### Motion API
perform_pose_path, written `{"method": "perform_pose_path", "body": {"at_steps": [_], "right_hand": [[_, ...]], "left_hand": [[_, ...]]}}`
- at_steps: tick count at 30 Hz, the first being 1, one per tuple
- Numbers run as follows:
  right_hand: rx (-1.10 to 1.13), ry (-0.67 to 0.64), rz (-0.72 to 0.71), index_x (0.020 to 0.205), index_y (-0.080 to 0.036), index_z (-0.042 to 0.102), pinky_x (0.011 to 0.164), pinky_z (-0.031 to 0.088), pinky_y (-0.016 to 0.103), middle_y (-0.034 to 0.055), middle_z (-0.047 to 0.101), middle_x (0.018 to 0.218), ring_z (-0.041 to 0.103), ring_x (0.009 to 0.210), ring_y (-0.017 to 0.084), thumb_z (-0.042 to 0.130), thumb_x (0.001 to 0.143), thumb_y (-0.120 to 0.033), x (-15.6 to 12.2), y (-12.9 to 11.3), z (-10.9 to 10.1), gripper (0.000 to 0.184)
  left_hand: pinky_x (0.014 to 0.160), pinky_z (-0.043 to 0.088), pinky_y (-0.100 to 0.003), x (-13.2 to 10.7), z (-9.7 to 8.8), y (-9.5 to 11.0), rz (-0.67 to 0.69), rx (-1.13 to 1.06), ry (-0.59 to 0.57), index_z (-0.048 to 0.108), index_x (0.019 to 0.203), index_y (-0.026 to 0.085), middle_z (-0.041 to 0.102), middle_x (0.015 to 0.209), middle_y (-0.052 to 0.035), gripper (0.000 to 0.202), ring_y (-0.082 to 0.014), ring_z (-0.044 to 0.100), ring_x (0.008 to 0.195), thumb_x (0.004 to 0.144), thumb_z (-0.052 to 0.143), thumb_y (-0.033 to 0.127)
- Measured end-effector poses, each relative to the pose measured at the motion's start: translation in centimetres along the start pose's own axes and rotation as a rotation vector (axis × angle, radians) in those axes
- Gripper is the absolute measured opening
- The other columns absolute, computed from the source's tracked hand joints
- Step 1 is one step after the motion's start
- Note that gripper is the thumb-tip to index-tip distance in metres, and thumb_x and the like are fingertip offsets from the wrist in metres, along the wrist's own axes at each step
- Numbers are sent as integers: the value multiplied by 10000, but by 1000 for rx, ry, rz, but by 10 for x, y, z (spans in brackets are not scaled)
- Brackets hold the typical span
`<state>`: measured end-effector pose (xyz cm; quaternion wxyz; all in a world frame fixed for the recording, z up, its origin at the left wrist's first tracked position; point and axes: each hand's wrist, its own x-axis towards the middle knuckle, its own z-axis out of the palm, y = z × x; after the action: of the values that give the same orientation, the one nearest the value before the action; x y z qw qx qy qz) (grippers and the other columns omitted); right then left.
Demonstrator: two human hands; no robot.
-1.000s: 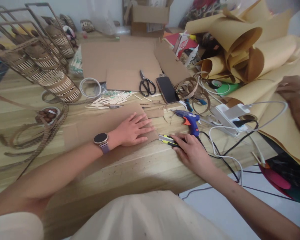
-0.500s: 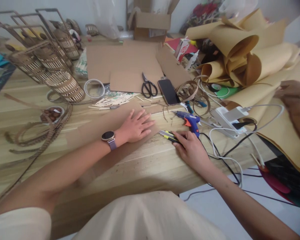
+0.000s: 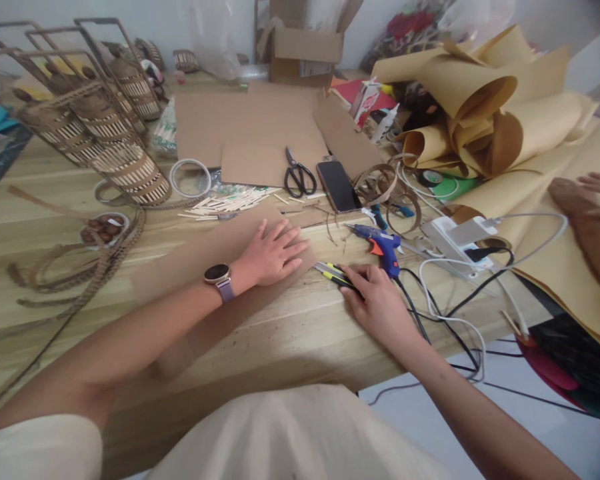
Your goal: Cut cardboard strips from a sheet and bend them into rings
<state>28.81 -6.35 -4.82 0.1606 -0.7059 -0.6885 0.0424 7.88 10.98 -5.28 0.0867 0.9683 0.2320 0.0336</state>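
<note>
My left hand (image 3: 275, 255) lies flat with its fingers spread on a brown cardboard sheet (image 3: 200, 257). Part of the sheet is hidden under that hand and forearm. In my right hand (image 3: 377, 300) is a yellow and black utility knife (image 3: 336, 275), held low over the table. Its blade points left, at the right corner of the sheet; whether it touches the cardboard I cannot tell. Just beyond my right hand lies a blue glue gun (image 3: 380, 245). Black scissors (image 3: 299, 175) and a phone (image 3: 337, 185) lie farther back.
Lantern-like woven baskets (image 3: 130, 170) stand at the left, near a bowl of brown nut-like pieces (image 3: 104, 230). Small wooden sticks (image 3: 230, 201) lie mid-table. A power strip (image 3: 457, 241) with tangled cords and rolled kraft paper (image 3: 540, 133) fill the right, where another person's hand (image 3: 575, 200) rests.
My right hand has moved slightly left with the utility knife, bringing the blade nearer the sheet. My left hand stays in place. The other person's hand at the right has shifted and spread.
</note>
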Motion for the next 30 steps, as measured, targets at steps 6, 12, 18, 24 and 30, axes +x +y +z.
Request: {"method": "perform_pose_path", "body": {"at_steps": [6,12,18,24,30], "right_hand": [[-9,-22,8,1301,-173,645,876,510,456,154,626,1107,574,1001,307,487,937,-272,4,2,0,410],[-11,18,-10,1295,-209,648,861,524,449,129,632,1097,585,998,295,503,933,-263,5,6,2,394],[5,29,-20,1281,-194,654,869,539,446,132,640,1093,601,975,284,503,932,-238,1,5,4,382],[31,33,-24,1307,-220,642,868,538,466,131,639,1084,599,989,293,507,929,-243,1,3,5,402],[19,20,-11,1307,-209,643,877,532,470,136,639,1093,586,1013,304,495,938,-248,-2,-3,6,399]], "left_hand": [[1241,133,-525,-29,-10,-25,115,-20,8,351,1555,267,204,1672,-57,513,-279,117,1549,1055,306,370],[1219,84,-582,-72,-4,-49,49,70,-21,346,1544,367,284,1646,-16,529,-310,197,1527,1044,291,532],[1228,89,-542,-70,-1,-44,29,75,36,387,1523,383,326,1630,5,505,-290,239,1515,1046,296,519],[1219,114,-576,-71,1,-45,27,63,44,378,1526,378,327,1629,-4,508,-307,251,1511,1042,320,520],[1216,118,-586,-71,1,-44,24,64,37,384,1525,368,310,1635,-5,506,-312,243,1513,1045,317,511]]}}
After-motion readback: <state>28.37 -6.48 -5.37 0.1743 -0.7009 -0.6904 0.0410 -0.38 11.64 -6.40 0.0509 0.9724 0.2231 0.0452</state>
